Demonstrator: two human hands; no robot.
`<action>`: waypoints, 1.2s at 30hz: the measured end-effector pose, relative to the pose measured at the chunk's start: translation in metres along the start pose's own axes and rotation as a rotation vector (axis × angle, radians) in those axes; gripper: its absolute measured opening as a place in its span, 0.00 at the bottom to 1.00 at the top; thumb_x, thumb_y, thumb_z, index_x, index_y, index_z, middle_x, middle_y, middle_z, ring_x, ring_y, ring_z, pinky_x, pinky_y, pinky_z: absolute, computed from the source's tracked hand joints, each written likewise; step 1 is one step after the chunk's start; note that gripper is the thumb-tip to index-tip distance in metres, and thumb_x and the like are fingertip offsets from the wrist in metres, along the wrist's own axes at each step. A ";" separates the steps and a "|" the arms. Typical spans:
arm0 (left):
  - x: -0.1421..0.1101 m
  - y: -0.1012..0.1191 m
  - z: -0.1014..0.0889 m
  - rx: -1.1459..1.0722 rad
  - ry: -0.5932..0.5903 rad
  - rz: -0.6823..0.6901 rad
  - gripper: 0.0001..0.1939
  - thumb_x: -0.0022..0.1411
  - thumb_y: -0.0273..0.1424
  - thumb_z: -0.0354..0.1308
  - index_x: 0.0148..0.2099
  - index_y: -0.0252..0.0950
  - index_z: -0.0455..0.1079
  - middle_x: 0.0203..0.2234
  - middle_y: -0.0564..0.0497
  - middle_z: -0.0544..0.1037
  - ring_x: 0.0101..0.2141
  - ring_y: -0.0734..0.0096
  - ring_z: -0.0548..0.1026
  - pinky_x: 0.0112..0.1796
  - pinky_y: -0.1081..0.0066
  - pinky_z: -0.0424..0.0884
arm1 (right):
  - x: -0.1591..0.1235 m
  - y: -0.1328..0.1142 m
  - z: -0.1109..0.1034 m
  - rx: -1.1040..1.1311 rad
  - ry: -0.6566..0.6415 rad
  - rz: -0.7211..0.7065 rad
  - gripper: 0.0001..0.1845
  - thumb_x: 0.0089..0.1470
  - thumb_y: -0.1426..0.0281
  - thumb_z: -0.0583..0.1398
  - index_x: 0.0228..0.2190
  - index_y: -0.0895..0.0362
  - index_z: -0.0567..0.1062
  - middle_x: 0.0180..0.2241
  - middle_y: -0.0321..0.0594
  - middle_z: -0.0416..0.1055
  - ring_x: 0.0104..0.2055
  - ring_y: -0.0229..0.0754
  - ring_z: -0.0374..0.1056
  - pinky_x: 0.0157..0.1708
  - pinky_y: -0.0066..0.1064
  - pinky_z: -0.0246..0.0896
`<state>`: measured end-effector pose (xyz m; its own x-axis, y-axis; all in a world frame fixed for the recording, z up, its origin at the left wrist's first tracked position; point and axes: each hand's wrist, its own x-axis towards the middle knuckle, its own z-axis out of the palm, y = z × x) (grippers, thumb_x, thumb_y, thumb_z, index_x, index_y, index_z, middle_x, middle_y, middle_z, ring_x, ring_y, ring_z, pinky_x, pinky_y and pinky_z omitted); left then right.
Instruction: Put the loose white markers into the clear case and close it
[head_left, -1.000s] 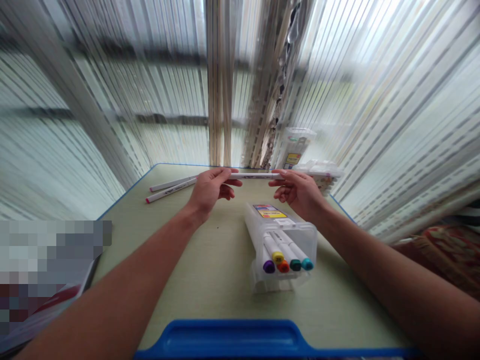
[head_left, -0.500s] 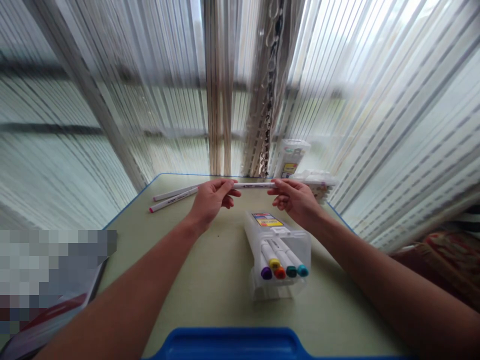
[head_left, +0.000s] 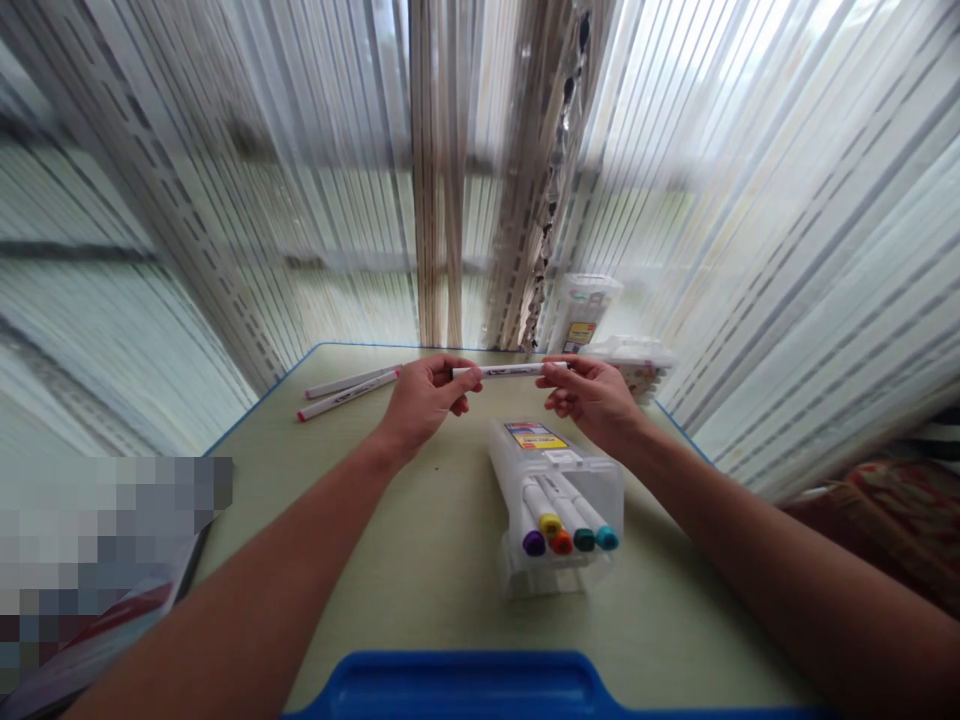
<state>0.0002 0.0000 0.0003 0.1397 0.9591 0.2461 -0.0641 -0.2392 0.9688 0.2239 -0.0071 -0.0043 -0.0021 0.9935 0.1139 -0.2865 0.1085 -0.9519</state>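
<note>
A white marker pen [head_left: 514,371] with dark print lies level between my two hands, above the far part of the table. My left hand [head_left: 429,398] pinches its left end, where a dark tip shows beside the fingers. Its right end is pinched between the thumb and fingers of my right hand [head_left: 592,395]. Two more white markers with pink ends [head_left: 349,394] rest on the table just left of my left hand. Below my hands a clear plastic marker case [head_left: 504,480] lies on its side, holding several markers with purple, yellow, orange, green and turquoise ends [head_left: 561,541].
Behind my right hand stand another clear case [head_left: 581,315] and a pale plastic container [head_left: 637,355]. The pale green table [head_left: 375,600] has a blue edge and a blue tray part [head_left: 465,685] in front. String curtains [head_left: 352,200] hang behind it. A patterned cloth [head_left: 900,520] is at right.
The marker between my hands has shifted within the fingers, so more of both its ends shows now. My hands have barely moved; the case and the other markers stay in place.
</note>
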 end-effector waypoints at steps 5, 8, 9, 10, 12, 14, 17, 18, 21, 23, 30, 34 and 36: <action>-0.001 0.001 0.001 0.035 -0.001 0.025 0.21 0.46 0.40 0.73 0.36 0.30 0.75 0.22 0.51 0.77 0.18 0.78 0.69 0.22 0.74 0.66 | 0.000 0.000 0.000 -0.014 -0.005 -0.019 0.20 0.36 0.64 0.76 0.31 0.59 0.79 0.23 0.40 0.78 0.17 0.34 0.71 0.14 0.21 0.58; -0.001 0.001 0.002 0.044 0.007 0.024 0.19 0.47 0.39 0.73 0.35 0.30 0.75 0.19 0.54 0.74 0.18 0.79 0.68 0.21 0.75 0.65 | 0.000 0.001 0.000 -0.021 -0.011 -0.035 0.21 0.35 0.63 0.76 0.31 0.59 0.79 0.22 0.39 0.78 0.17 0.34 0.70 0.14 0.21 0.57; -0.001 0.001 0.002 0.047 0.003 0.024 0.19 0.47 0.39 0.73 0.35 0.30 0.75 0.19 0.54 0.74 0.18 0.79 0.68 0.21 0.75 0.65 | 0.000 0.001 0.000 -0.026 -0.011 -0.039 0.21 0.35 0.63 0.76 0.31 0.59 0.79 0.22 0.39 0.78 0.17 0.34 0.70 0.14 0.21 0.57; -0.001 0.001 0.002 0.049 -0.004 0.026 0.19 0.47 0.39 0.73 0.35 0.30 0.76 0.20 0.53 0.75 0.18 0.79 0.68 0.22 0.75 0.65 | 0.000 0.001 0.000 -0.032 -0.011 -0.042 0.21 0.35 0.63 0.76 0.31 0.59 0.79 0.22 0.39 0.78 0.17 0.34 0.70 0.14 0.21 0.57; -0.001 0.001 0.001 0.053 -0.016 0.034 0.19 0.48 0.39 0.72 0.36 0.30 0.76 0.23 0.51 0.77 0.19 0.79 0.68 0.22 0.75 0.65 | 0.000 0.001 -0.001 -0.044 -0.017 -0.047 0.20 0.36 0.63 0.76 0.30 0.59 0.79 0.23 0.38 0.78 0.17 0.34 0.69 0.14 0.21 0.56; -0.001 0.001 0.001 0.051 -0.019 0.038 0.19 0.49 0.40 0.72 0.36 0.30 0.77 0.25 0.50 0.78 0.19 0.79 0.69 0.22 0.75 0.65 | 0.000 0.002 -0.002 -0.051 -0.026 -0.049 0.19 0.37 0.63 0.76 0.30 0.59 0.78 0.23 0.38 0.78 0.17 0.33 0.70 0.14 0.21 0.56; 0.000 0.001 0.001 0.035 -0.016 0.029 0.19 0.48 0.40 0.72 0.36 0.30 0.77 0.25 0.50 0.78 0.19 0.79 0.69 0.22 0.75 0.66 | 0.000 0.002 -0.002 -0.054 -0.031 -0.051 0.19 0.37 0.63 0.76 0.30 0.59 0.78 0.23 0.38 0.78 0.17 0.33 0.70 0.14 0.21 0.56; 0.000 0.000 0.001 0.029 -0.017 0.025 0.19 0.48 0.40 0.72 0.36 0.30 0.77 0.25 0.49 0.78 0.19 0.79 0.69 0.22 0.75 0.66 | 0.000 0.002 -0.002 -0.052 -0.032 -0.051 0.19 0.37 0.63 0.76 0.30 0.59 0.78 0.23 0.38 0.78 0.17 0.33 0.70 0.14 0.21 0.56; 0.000 -0.001 0.002 0.019 -0.013 0.026 0.18 0.48 0.39 0.72 0.36 0.30 0.77 0.25 0.49 0.78 0.19 0.79 0.69 0.22 0.75 0.67 | 0.000 0.002 -0.002 -0.049 -0.040 -0.052 0.19 0.37 0.64 0.76 0.30 0.58 0.78 0.24 0.38 0.78 0.17 0.33 0.69 0.13 0.20 0.56; 0.000 -0.001 0.002 0.017 -0.008 0.024 0.18 0.48 0.39 0.72 0.36 0.31 0.77 0.25 0.49 0.78 0.19 0.79 0.69 0.22 0.74 0.67 | 0.000 0.002 -0.002 -0.051 -0.040 -0.047 0.18 0.37 0.64 0.75 0.30 0.58 0.78 0.24 0.38 0.78 0.17 0.33 0.70 0.13 0.20 0.56; 0.000 0.001 0.003 -0.002 0.013 0.001 0.18 0.48 0.39 0.72 0.36 0.30 0.77 0.26 0.48 0.79 0.19 0.79 0.70 0.22 0.74 0.68 | 0.000 0.000 -0.001 -0.052 -0.033 -0.036 0.18 0.38 0.63 0.75 0.30 0.58 0.78 0.24 0.38 0.78 0.17 0.33 0.70 0.14 0.21 0.57; 0.000 0.001 0.003 -0.011 0.014 -0.004 0.17 0.49 0.39 0.71 0.36 0.30 0.77 0.26 0.49 0.79 0.19 0.79 0.70 0.22 0.74 0.68 | -0.001 0.000 -0.001 -0.048 -0.035 -0.034 0.18 0.38 0.63 0.75 0.29 0.58 0.78 0.24 0.38 0.78 0.17 0.33 0.70 0.14 0.20 0.57; 0.000 0.001 0.003 -0.019 0.015 -0.008 0.17 0.49 0.39 0.71 0.35 0.31 0.77 0.26 0.49 0.79 0.19 0.79 0.70 0.22 0.74 0.68 | -0.001 -0.001 -0.001 -0.050 -0.036 -0.034 0.18 0.39 0.63 0.75 0.29 0.58 0.78 0.24 0.38 0.78 0.17 0.33 0.70 0.14 0.20 0.57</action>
<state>0.0033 -0.0010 0.0012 0.1257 0.9631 0.2381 -0.0822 -0.2290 0.9699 0.2250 -0.0078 -0.0041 -0.0283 0.9874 0.1557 -0.2389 0.1446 -0.9602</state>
